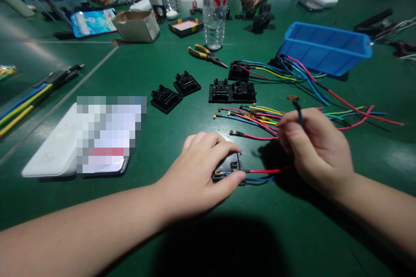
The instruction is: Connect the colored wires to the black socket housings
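Observation:
My left hand is closed around a black plastic socket housing lying on the green table, thumb along its near edge. A red wire and a blue wire run out of the housing to the right. My right hand, raised to the right of it, pinches a dark wire with a brass terminal at its upper end; the rest of this wire is hidden in the fist. Beyond the hands lies a bunch of coloured wires with brass terminals.
Several more housings lie farther back, some with wires attached. Yellow-handled pliers, a plastic bottle and a blue bin stand or lie beyond. At left are a white case and a phone. Two people sit opposite.

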The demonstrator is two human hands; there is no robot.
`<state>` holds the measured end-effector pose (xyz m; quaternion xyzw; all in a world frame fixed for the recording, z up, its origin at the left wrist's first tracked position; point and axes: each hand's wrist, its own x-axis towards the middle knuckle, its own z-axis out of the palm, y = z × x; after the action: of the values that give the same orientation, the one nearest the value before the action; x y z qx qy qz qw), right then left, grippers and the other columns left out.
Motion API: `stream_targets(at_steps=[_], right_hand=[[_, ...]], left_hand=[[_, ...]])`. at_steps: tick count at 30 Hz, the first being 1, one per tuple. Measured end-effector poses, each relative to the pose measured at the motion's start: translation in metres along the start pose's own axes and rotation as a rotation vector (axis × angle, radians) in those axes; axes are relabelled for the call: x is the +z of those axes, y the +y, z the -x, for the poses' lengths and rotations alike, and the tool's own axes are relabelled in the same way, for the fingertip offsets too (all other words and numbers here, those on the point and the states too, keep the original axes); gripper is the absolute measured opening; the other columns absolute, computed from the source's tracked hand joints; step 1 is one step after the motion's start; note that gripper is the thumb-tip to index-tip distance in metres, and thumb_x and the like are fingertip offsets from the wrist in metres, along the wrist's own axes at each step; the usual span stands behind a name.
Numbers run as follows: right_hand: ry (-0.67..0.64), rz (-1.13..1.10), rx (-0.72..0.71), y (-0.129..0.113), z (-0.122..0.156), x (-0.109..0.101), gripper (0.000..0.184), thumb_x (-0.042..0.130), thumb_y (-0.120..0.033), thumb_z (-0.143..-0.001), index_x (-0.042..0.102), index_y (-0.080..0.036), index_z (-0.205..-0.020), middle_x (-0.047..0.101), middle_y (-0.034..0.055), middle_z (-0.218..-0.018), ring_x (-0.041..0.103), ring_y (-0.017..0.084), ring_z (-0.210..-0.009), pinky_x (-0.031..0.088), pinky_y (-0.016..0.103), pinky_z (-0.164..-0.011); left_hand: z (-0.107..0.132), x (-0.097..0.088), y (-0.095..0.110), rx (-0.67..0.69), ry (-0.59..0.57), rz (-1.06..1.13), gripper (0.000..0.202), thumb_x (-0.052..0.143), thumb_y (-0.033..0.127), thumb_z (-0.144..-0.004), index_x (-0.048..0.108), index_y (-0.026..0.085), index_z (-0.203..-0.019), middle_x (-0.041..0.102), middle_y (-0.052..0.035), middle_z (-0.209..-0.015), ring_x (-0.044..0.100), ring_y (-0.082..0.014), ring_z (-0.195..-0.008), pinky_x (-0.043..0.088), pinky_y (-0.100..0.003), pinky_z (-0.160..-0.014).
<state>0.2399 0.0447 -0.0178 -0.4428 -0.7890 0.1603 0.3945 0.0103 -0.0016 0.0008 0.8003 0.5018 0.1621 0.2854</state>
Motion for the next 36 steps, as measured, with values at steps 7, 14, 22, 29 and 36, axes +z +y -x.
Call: stream_targets(at_steps=[7,14,22,29,36], right_hand=[[-0.345,0.289,-0.145,-0.009,-0.008,0.0,0.025,0.04,-0.028,-0.097,0.047,-0.022,-0.074,0.054,-0.0013,-0.063,0.049,0.014,-0.053,0.033,0.028,-0.053],[-0.364,0.432,-0.239,-0.004,-0.008,0.003,0.026,0.041,-0.026,-0.097,0.056,-0.019,-0.077,0.06,0.0063,-0.079,0.056,0.022,-0.077,0.042,0.034,-0.07],[-0.315,0.373,-0.299,0.0,-0.006,0.004,0.023,0.043,-0.023,-0.097,0.064,-0.013,-0.093,0.067,0.0148,-0.108,0.061,0.027,-0.098,0.047,0.042,-0.084],[-0.261,0.334,-0.372,0.001,-0.005,0.003,0.017,0.047,-0.02,-0.095,0.062,-0.012,-0.099,0.067,0.0152,-0.107,0.061,0.027,-0.097,0.048,0.042,-0.085],[-0.355,0.347,-0.355,-0.003,-0.004,0.003,0.022,0.045,-0.023,-0.095,0.059,-0.018,-0.079,0.059,0.0064,-0.074,0.054,0.021,-0.069,0.042,0.035,-0.062]], left_hand=[[-0.001,-0.001,0.001,0.0,-0.011,0.011,0.034,0.057,0.043,-0.09,0.061,0.023,-0.117,0.059,-0.0049,-0.111,0.05,-0.0243,-0.107,0.034,-0.043,-0.094],[-0.001,0.0,0.001,0.004,-0.006,0.012,0.034,0.058,0.042,-0.089,0.061,0.024,-0.118,0.059,-0.005,-0.111,0.05,-0.0246,-0.107,0.034,-0.043,-0.093],[0.0,0.001,0.0,0.012,0.0,-0.006,0.035,0.057,0.044,-0.09,0.06,0.024,-0.118,0.059,-0.0058,-0.11,0.05,-0.0258,-0.105,0.035,-0.044,-0.092],[0.003,0.002,-0.001,0.028,0.006,-0.024,0.037,0.055,0.048,-0.091,0.06,0.024,-0.119,0.059,-0.0058,-0.112,0.05,-0.0255,-0.109,0.035,-0.044,-0.095],[0.003,0.001,0.001,0.04,0.021,-0.044,0.038,0.054,0.05,-0.091,0.06,0.024,-0.119,0.06,-0.0062,-0.111,0.05,-0.0259,-0.109,0.037,-0.045,-0.095]])
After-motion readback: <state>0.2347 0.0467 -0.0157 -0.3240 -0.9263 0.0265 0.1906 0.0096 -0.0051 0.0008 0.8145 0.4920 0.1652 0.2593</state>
